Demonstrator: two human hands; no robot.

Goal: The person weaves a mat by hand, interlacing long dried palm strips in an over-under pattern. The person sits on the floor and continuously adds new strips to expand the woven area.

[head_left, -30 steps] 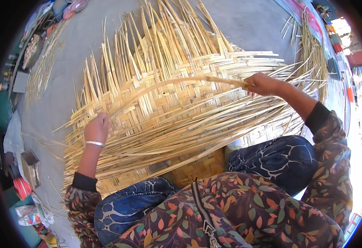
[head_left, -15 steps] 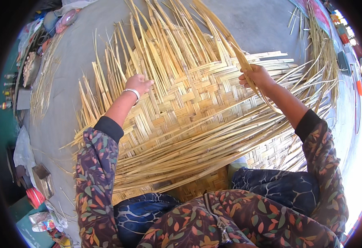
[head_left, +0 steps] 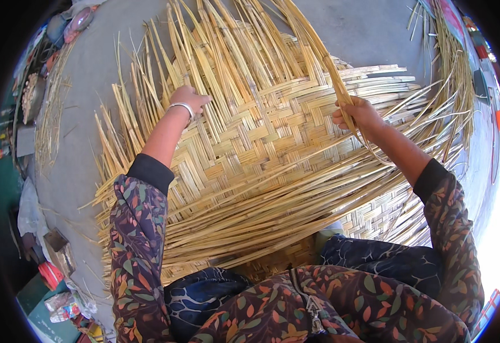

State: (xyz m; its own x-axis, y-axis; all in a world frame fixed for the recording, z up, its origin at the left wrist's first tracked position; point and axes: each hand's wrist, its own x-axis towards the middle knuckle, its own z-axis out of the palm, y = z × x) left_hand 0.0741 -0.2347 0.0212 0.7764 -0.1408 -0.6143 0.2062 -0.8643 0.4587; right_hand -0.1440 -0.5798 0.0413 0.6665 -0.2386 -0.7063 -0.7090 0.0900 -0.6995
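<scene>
grey floor (head_left: pixel 370 34), one mat (head_left: pixel 261 137), right hand (head_left: pixel 363 115) gripping one strip (head_left: pixel 335 73)

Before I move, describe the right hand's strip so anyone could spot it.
Find the woven mat. Over its right part, the right hand holds a long strip curving to the picture's top edge. Unlike the strips lying below, it is held up.
</scene>
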